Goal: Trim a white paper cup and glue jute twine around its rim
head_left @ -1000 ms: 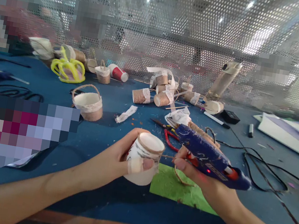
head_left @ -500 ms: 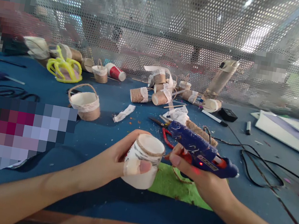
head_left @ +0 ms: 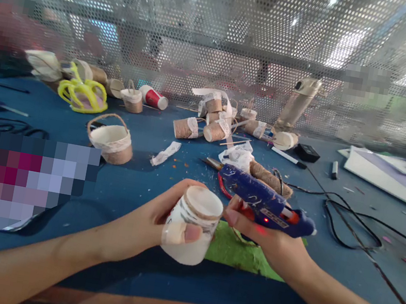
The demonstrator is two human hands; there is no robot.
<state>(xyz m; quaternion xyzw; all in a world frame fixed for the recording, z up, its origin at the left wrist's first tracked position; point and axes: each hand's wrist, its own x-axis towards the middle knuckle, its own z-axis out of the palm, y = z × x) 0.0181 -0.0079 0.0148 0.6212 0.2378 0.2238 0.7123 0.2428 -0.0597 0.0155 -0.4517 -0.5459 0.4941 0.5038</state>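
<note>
My left hand [head_left: 159, 220] is wrapped around a white paper cup [head_left: 187, 254], its thumb, with a pale wrap on it, across the front. Brown twine [head_left: 196, 212] runs around the cup just below its open rim, and dark print shows beneath. In my right hand [head_left: 270, 237] is a blue hot glue gun [head_left: 259, 191] with a red light on, its nozzle pointing left above and behind the cup. The right fingertips are close to the cup's right side; whether they also pinch the twine is hard to see. A green sheet [head_left: 247, 259] lies beneath that hand.
A twine-wrapped cup basket [head_left: 115, 149] stands left, near a lace strip [head_left: 165, 153]. Several small twine cups [head_left: 216, 131], a yellow crown-like craft [head_left: 83, 97] and a bottle [head_left: 298, 103] stand farther back. A twine roll [head_left: 271, 178] lies behind the glue gun; black cable [head_left: 351, 246] loops right.
The cup has dipped slightly and tilts more to the right. My right hand and the glue gun have shifted a little left, closer to the cup. Both grips stay the same.
</note>
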